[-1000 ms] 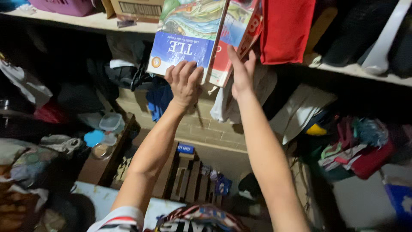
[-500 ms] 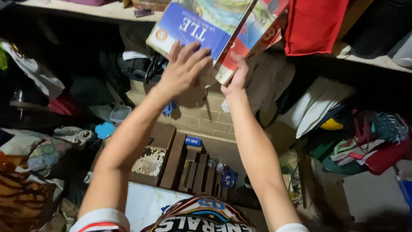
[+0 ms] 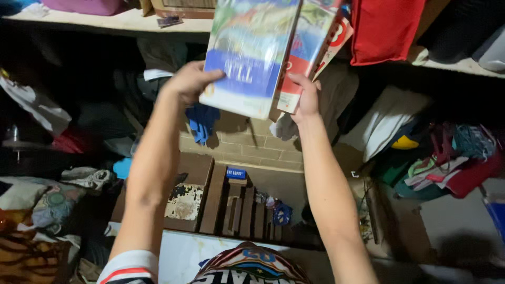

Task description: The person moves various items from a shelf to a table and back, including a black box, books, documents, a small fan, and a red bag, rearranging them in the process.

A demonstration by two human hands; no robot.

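I see both arms raised toward a shelf (image 3: 105, 22) above a dim, crowded storage corner. My left hand (image 3: 188, 81) is closed on the left edge of a large flat box (image 3: 251, 55), thumb on the front face. This box has a picture in green and pale colours on its upper part, a blue band with white letters in the middle, and a white strip at the bottom edge. It is tilted, with its lower corner hanging out past the shelf. My right hand (image 3: 306, 99) holds the bottom of a second, thinner box (image 3: 310, 47) just beside the first and touching it; this one is red and white with a round sign near the right edge. Right of both boxes a red cloth bag (image 3: 386, 29) hangs from the shelf. Below, against a brick wall (image 3: 247, 147), lies a blue cloth (image 3: 202, 122), and lower down a small blue label (image 3: 236, 173) sits among dark wooden slats (image 3: 239, 213).
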